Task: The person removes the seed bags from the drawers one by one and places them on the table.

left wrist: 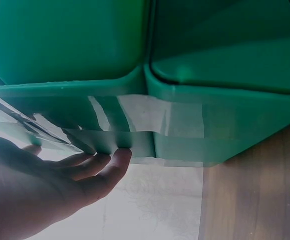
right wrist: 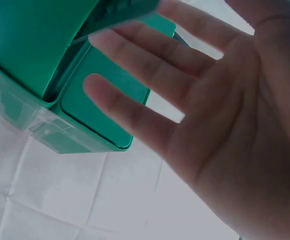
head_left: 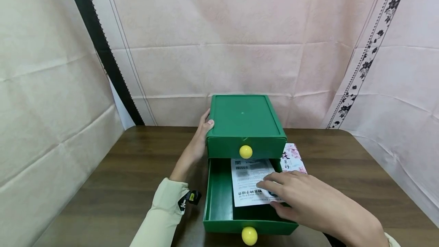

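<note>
A small green drawer cabinet (head_left: 241, 115) with yellow knobs stands on the table. Its lower drawer (head_left: 219, 193) is pulled out, while the upper drawer (head_left: 223, 148) is closed. Inside the lower one lies a white printed paper packet (head_left: 245, 186), partly covered by my right hand (head_left: 302, 197). That hand's fingers reach over the packet, its thumb close to the packet's near right edge; the right wrist view shows them extended, palm visible. My left hand (head_left: 199, 140) rests against the cabinet's left side. Its fingertips (left wrist: 122, 155) touch the clear-taped green wall (left wrist: 179, 120).
To the right of the cabinet, a pink-and-white printed packet (head_left: 291, 157) lies partly hidden behind it and my right hand. The brown wooden table (head_left: 137, 178) ends at a pale cloth wall (head_left: 219, 64). The drawer's yellow knob (head_left: 249, 235) juts towards me.
</note>
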The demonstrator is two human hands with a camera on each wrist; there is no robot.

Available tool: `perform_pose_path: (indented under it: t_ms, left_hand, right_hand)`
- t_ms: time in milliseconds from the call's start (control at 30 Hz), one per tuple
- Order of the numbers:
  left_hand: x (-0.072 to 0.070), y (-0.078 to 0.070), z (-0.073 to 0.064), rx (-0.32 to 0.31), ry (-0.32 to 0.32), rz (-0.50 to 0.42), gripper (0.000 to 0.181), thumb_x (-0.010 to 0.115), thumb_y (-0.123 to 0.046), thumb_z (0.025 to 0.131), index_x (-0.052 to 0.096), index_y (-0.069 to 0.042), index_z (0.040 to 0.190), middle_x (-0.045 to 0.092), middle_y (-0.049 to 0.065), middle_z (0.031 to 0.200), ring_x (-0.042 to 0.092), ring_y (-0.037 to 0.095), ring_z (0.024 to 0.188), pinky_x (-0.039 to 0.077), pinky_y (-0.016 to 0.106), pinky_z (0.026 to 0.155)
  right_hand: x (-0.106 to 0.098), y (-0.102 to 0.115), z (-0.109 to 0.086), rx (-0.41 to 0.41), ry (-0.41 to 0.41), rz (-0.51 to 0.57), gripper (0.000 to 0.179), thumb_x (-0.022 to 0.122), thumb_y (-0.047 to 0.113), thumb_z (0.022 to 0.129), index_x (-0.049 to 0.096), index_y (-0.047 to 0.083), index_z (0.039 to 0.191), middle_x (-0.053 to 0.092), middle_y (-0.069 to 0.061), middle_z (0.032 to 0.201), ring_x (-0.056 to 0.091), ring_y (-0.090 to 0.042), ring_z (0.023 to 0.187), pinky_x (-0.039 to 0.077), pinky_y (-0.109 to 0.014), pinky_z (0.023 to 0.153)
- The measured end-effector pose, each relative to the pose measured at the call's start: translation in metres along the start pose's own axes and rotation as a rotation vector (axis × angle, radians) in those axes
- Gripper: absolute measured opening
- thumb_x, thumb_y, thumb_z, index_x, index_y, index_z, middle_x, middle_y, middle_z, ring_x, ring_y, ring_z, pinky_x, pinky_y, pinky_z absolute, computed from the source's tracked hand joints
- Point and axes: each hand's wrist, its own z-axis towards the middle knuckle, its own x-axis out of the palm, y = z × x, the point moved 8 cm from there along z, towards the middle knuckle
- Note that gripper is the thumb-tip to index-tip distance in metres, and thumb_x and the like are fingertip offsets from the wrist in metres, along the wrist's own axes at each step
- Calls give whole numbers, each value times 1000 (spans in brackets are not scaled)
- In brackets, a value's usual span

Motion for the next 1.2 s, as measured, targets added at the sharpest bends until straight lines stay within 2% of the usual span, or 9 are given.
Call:
perform_pose_path:
  t_ms: [100,200,333,433,567,767,933,1100,1200]
  left_hand:
    - [0,2,1,-3,-4,-7,73,27,-50,107,3,-24,171,7,11,175,12,37,158,14,71,121]
    - [0,3,2,-6,-9,-11,73,28,-51,107,4,-25,171,9,11,174,13,36,158,14,69,122]
    - [-2,2,1,-7,-13,-14,74,28,-51,106,4,-25,170,10,11,174,14,35,158,14,68,122]
    - [-2,0,1,-2,-7,-25,74,29,-50,106,4,-24,170,10,12,174,15,36,157,15,67,123]
    - [-1,-1,1,7,0,-35,74,30,-49,107,3,-23,170,10,13,173,14,36,157,15,67,123]
    - [0,1,0,-13,-2,-36,72,29,-52,107,4,-27,170,11,11,173,15,36,157,16,69,122]
    - [1,-1,0,-12,1,-44,72,29,-50,107,4,-27,170,11,12,173,15,36,157,16,69,122]
    - [1,-1,0,-6,2,-42,73,28,-49,108,2,-22,171,8,14,174,13,38,158,15,70,122]
    - [1,0,0,-2,2,-38,73,28,-49,108,1,-22,171,6,13,175,11,38,159,14,71,122]
  right_hand:
    - [-9,8,2,-68,-93,-67,40,81,12,88,72,25,124,70,11,115,66,-10,99,59,-39,88]
    - [-20,16,4,-112,-223,-190,40,83,8,81,74,20,118,73,6,110,69,-14,94,61,-36,83]
    - [-30,22,7,-97,-373,-336,39,85,0,76,70,11,111,71,1,98,68,-15,82,59,-32,67]
    - [-33,22,9,-63,-435,-386,38,85,-7,76,67,8,106,65,-1,88,64,-15,76,55,-30,59]
    - [-33,21,11,-30,-468,-383,38,86,-10,75,67,8,104,63,-1,85,62,-15,75,54,-30,58]
    - [-31,19,10,0,-474,-356,46,90,-12,69,69,12,102,64,0,89,63,-13,74,54,-30,57]
    - [-29,19,10,22,-435,-365,50,92,-11,67,70,15,103,65,2,89,62,-12,72,53,-30,55]
    - [-28,19,10,40,-391,-387,45,95,-4,68,70,15,100,67,2,89,63,-12,73,55,-30,55]
    - [-29,19,8,27,-398,-393,43,95,-4,67,70,14,97,65,2,86,61,-12,71,51,-28,51]
